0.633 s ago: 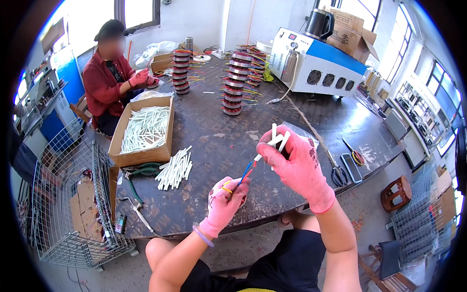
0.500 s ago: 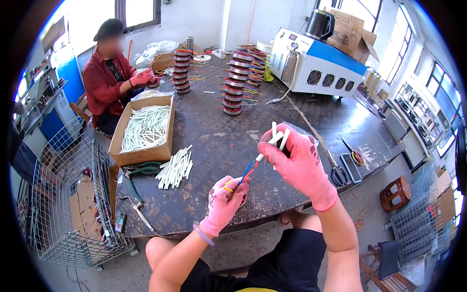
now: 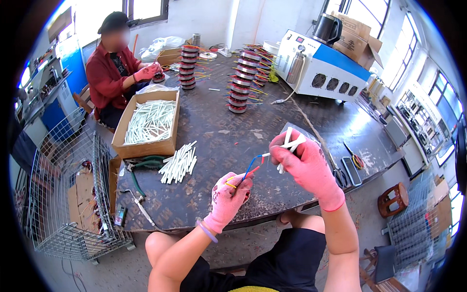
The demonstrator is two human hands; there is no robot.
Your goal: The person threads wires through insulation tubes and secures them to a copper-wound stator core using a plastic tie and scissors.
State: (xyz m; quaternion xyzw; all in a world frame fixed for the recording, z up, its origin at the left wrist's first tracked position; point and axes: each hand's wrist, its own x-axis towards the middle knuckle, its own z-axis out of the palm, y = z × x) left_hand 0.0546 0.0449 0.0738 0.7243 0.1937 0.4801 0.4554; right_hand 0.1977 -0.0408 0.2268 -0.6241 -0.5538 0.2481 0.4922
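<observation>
My left hand [image 3: 224,202], in a pink glove, is closed round a small part with red windings, mostly hidden; it looks like a wound stator [image 3: 247,196]. Blue, red and yellow lead wires [image 3: 251,167] rise from that grip. My gloved right hand [image 3: 311,173] pinches several short white sleeves [image 3: 293,143], which cross at its fingertips. One sleeve points left, its end at the bent tip of the blue wire; whether the wire is inside cannot be made out. Left of my hands lies a loose pile of white sleeves [image 3: 179,164] on the dark table [image 3: 214,146].
A cardboard box [image 3: 146,150] of sleeves stands behind the pile, near green-handled pliers [image 3: 151,163]. Stacked stators [image 3: 242,80] stand farther back. Scissors [image 3: 340,177] and a phone [image 3: 351,171] lie at right. A co-worker [image 3: 114,73] sits at far left, beyond a wire cage [image 3: 68,194].
My right hand has shifted right and slightly down with the sleeves. The blue wire now bends sharply toward the sleeve. My left hand keeps its grip, and the view has turned slightly.
</observation>
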